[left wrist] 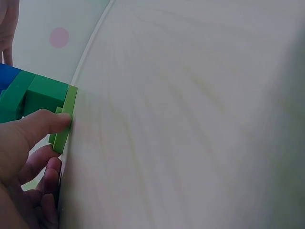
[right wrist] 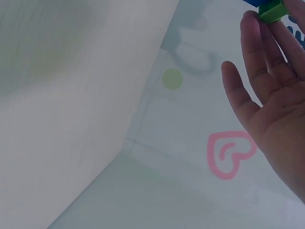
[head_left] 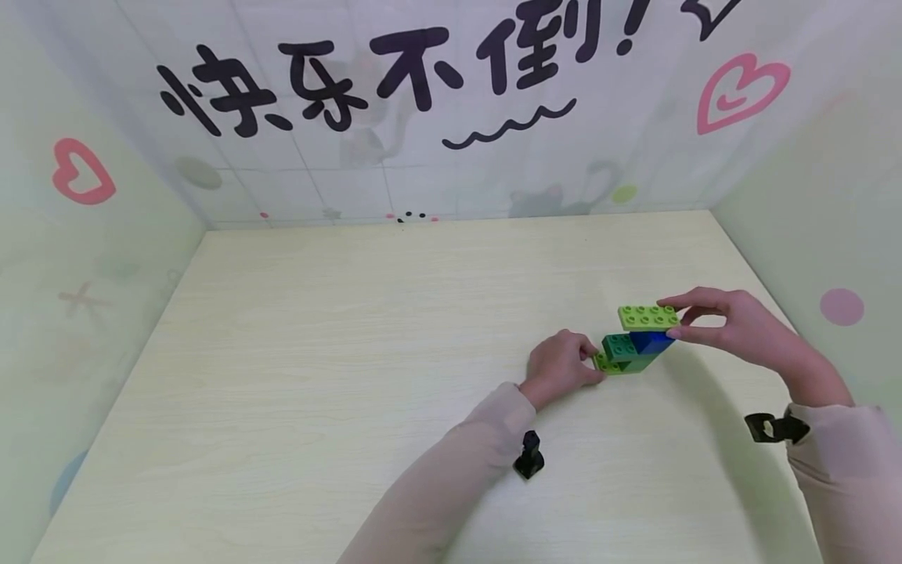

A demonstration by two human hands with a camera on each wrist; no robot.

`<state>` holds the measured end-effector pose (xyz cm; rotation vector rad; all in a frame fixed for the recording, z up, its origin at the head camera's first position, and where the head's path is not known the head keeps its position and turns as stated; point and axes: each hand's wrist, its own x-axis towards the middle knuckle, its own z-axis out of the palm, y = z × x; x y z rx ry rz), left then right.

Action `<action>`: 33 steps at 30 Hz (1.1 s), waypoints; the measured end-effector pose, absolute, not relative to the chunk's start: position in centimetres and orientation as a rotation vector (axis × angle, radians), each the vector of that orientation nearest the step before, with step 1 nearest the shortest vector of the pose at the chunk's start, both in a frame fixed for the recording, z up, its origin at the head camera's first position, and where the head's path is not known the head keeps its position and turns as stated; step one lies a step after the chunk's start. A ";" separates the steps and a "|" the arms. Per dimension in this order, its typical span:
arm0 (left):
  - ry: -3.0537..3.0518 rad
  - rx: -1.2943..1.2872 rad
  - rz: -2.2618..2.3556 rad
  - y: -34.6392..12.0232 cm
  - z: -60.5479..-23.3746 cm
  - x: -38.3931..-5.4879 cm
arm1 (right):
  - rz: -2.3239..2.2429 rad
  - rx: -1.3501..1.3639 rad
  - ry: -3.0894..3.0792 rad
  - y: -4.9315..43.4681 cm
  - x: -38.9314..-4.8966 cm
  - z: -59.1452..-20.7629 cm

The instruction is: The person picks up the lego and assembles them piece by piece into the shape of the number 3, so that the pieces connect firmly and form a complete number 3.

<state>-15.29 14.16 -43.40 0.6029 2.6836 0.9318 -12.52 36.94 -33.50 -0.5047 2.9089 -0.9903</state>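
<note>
A stack of toy building bricks stands on the right part of the table. Its top piece is a lime-green studded plate brick (head_left: 645, 319), over a blue sloped brick (head_left: 651, 342) and a dark green brick (head_left: 620, 347). The bottom piece is another lime-green plate brick (left wrist: 70, 101), flat on the table. My left hand (head_left: 561, 363) pinches this bottom plate at its left end between thumb and finger. My right hand (head_left: 750, 325) holds the top plate by its right end, thumb and index finger pinching; in the right wrist view the other fingers (right wrist: 252, 57) extend apart.
The pale wooden table (head_left: 338, 352) has printed walls (head_left: 423, 180) at the back and both sides; the right wall (head_left: 831, 235) stands close to my right hand. A black device (head_left: 529, 456) is at the left sleeve, and a black clip (head_left: 775, 428) at the right sleeve.
</note>
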 end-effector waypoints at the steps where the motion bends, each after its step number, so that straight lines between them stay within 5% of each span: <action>1: 2.685 0.603 0.933 14.1 -43.4 -15.3 | -0.990 -0.505 2.902 36.9 -12.4 -33.5; 33: 2.675 0.603 0.949 14.1 -43.4 -15.4 | -1.024 -0.407 2.936 36.5 -12.1 -33.8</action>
